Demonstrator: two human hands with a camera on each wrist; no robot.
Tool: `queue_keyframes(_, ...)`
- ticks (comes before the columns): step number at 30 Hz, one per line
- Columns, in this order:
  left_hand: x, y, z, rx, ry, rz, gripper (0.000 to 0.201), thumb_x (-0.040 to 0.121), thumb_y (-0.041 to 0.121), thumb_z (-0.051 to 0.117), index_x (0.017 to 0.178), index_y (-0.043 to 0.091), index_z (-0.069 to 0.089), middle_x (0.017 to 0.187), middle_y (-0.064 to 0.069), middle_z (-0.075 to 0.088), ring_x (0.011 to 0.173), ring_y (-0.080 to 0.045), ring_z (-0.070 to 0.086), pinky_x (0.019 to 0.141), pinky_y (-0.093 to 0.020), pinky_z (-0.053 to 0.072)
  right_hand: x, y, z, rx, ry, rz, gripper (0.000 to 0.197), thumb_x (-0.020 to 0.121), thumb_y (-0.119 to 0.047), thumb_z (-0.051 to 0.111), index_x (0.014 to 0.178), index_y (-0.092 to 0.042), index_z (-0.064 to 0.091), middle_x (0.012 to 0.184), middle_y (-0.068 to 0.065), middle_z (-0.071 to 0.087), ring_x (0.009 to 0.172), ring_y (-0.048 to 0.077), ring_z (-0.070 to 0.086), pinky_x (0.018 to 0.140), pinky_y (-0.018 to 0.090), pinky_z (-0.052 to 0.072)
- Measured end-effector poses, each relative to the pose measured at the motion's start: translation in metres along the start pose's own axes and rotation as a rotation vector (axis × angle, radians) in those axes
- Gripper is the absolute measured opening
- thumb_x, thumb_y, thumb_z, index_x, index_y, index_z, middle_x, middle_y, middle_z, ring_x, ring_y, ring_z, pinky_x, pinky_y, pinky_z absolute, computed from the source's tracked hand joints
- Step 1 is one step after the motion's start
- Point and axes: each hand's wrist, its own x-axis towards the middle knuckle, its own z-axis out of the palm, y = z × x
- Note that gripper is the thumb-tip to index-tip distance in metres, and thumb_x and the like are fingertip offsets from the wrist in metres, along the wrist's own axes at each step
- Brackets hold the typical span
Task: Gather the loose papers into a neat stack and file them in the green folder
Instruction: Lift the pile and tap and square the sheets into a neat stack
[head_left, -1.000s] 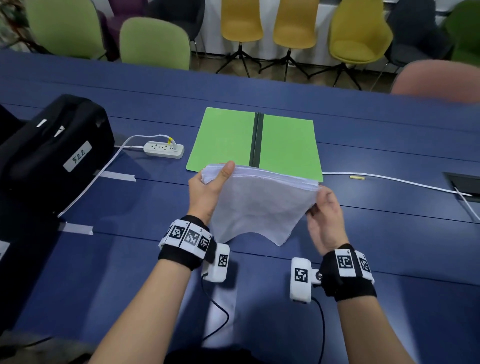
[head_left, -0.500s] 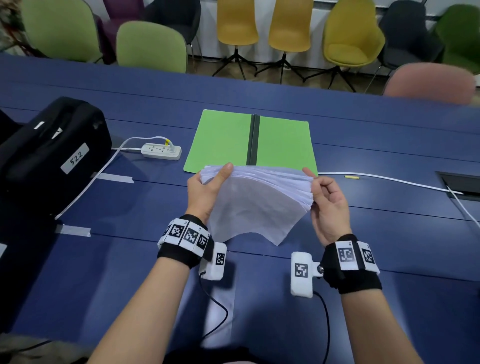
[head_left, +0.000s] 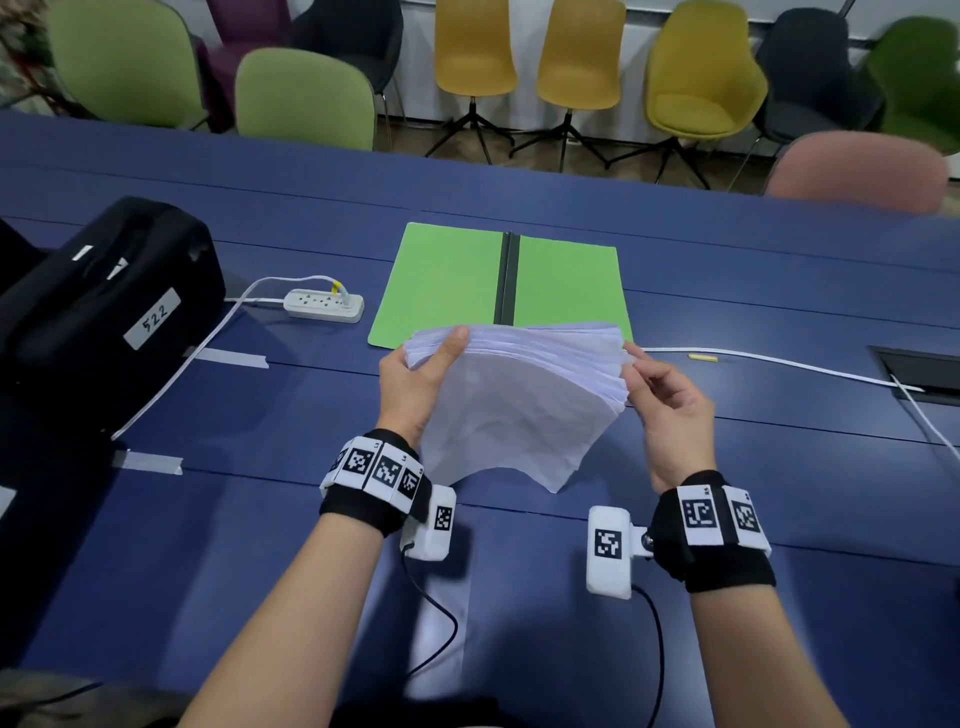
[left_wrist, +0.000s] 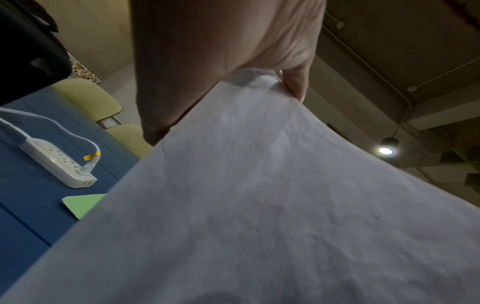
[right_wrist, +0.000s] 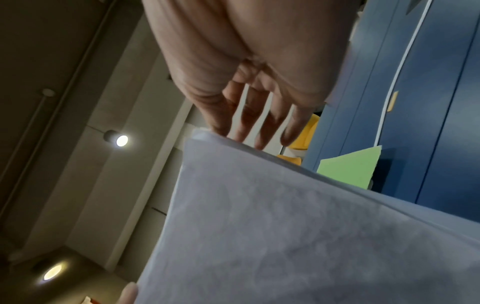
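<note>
A thick stack of white papers hangs above the blue table, sagging toward me. My left hand grips its upper left corner, thumb on the near face. My right hand pinches the upper right edge. In the right wrist view its fingers reach behind the papers. Most of the left wrist view is taken up by the papers, below my left hand. The green folder lies open and flat just beyond the stack, dark spine in the middle; its corners show in the wrist views.
A white power strip and its cable lie left of the folder. A black bag labelled 522 sits at the far left. A white cable runs right to a table hatch. Chairs line the far edge, a pink one nearest.
My right hand has slid up the stack's right edge to its upper corner. The fanned sheets have drawn closer together. My left hand keeps its grip.
</note>
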Motion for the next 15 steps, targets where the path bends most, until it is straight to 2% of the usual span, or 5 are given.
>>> queue_keyframes(2, 0.0, 0.0, 0.002, -0.002, 0.012, -0.008, 0.016, 0.079, 0.03, 0.074, 0.078, 0.017, 0.065, 0.063, 0.01, 0.069, 0.054, 0.002, 0.066, 0.051, -0.01, 0.049, -0.001, -0.001, 0.001, -0.028, -0.025, 0.03, 0.013, 0.09, -0.017, 0.061, 0.101, -0.02, 0.066, 0.115, 0.004, 0.067, 0.105, 0.012, 0.062, 0.107, 0.039, 0.043)
queue_keyframes(6, -0.002, 0.001, 0.005, -0.015, 0.031, -0.024, 0.021, 0.081, 0.033, 0.071, 0.075, 0.017, 0.06, 0.049, 0.018, 0.064, 0.046, 0.008, 0.06, 0.049, -0.01, 0.048, -0.006, 0.002, -0.003, -0.015, -0.276, 0.019, 0.095, 0.062, -0.069, 0.069, 0.142, -0.038, 0.029, 0.153, 0.002, 0.035, 0.141, 0.012, 0.033, 0.114, 0.033, 0.029)
queue_keyframes(9, 0.001, 0.001, 0.005, 0.003, 0.033, -0.021, 0.022, 0.081, 0.032, 0.071, 0.069, 0.018, 0.059, 0.05, 0.015, 0.064, 0.046, 0.005, 0.059, 0.052, -0.009, 0.048, -0.007, 0.004, -0.002, -0.147, -0.421, -0.026, 0.114, 0.058, -0.056, 0.081, 0.146, -0.046, 0.009, 0.158, -0.006, 0.018, 0.143, -0.003, 0.018, 0.114, 0.023, 0.022)
queue_keyframes(12, 0.004, 0.0, 0.002, 0.019, 0.002, -0.037, 0.02, 0.081, 0.028, 0.071, 0.078, 0.011, 0.061, 0.064, 0.0, 0.061, 0.047, -0.004, 0.059, 0.05, -0.012, 0.047, 0.002, 0.011, 0.001, -0.194, -0.389, -0.019, 0.119, 0.063, -0.019, 0.083, 0.148, -0.041, 0.004, 0.153, -0.011, 0.027, 0.132, -0.015, 0.032, 0.098, 0.002, 0.034)
queue_keyframes(15, 0.01, -0.001, -0.008, 0.038, -0.08, -0.067, 0.023, 0.079, 0.033, 0.071, 0.083, 0.012, 0.064, 0.075, -0.005, 0.065, 0.06, -0.01, 0.064, 0.063, -0.017, 0.052, 0.01, 0.016, 0.003, -0.125, -0.364, 0.111, 0.095, 0.06, -0.01, 0.084, 0.14, -0.028, 0.036, 0.132, -0.007, 0.057, 0.116, 0.003, 0.058, 0.092, 0.018, 0.047)
